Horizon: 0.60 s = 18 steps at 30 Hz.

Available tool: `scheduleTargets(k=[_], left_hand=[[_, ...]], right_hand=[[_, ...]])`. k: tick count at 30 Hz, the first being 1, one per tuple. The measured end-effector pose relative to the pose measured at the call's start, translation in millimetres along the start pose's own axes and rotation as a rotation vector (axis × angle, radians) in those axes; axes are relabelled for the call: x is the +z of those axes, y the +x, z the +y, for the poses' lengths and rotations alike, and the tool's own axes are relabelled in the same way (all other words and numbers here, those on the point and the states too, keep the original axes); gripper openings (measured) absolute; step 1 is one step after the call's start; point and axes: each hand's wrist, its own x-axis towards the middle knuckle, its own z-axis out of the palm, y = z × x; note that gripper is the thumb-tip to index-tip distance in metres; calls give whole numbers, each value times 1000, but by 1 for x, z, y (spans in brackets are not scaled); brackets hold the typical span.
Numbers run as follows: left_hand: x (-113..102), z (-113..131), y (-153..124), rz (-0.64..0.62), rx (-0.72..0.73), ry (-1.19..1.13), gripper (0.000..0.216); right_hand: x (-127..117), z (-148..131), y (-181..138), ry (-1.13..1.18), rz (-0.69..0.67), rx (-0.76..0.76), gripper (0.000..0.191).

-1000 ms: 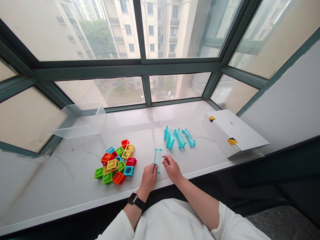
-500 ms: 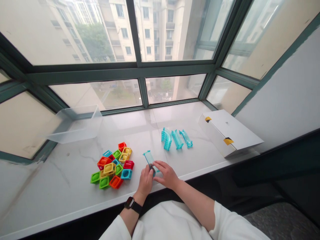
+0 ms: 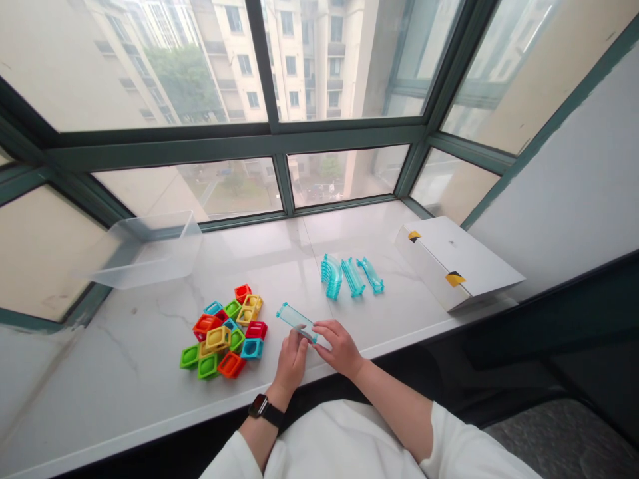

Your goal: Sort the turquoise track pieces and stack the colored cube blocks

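Observation:
A translucent teal toy track piece (image 3: pixel 295 317) is held slantwise above the ledge near its front edge. Its right end sits between the thumb and fingers of my right hand (image 3: pixel 340 347). My left hand (image 3: pixel 291 362) is closed on the near edge, with some fingertips showing through the clear plastic. To the left lies a heap of colourful toy blocks (image 3: pixel 218 338) in red, yellow, green, blue and orange, with round hollows. Beyond my right hand rest curved teal tracks (image 3: pixel 331 276), a straight teal stack (image 3: pixel 354 277) and another teal track group (image 3: pixel 371 275).
A clear plastic bin (image 3: pixel 150 266) stands at the back left of the white marbled ledge (image 3: pixel 269 253). A white box (image 3: pixel 464 256) with yellow and black tabs stands on the right. Green-framed windows (image 3: pixel 239 143) border the back.
The track piece has turned, its far end swinging left and its near end showing more to the right. My right hand has shifted slightly right along with that end.

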Motion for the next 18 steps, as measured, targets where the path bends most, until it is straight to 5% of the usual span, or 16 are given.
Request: scheduleTargets(k=[6, 11, 18], left_hand=[[0, 4, 1, -23, 14, 78, 40], [-1, 7, 3, -25, 20, 122, 42], [-2, 10, 7, -34, 22, 145, 42]], right_hand=[[-54, -3, 30, -87, 256, 25, 42], [-106, 25, 49, -236, 478, 190, 43], [-121, 70, 53, -416, 498, 293, 44]])
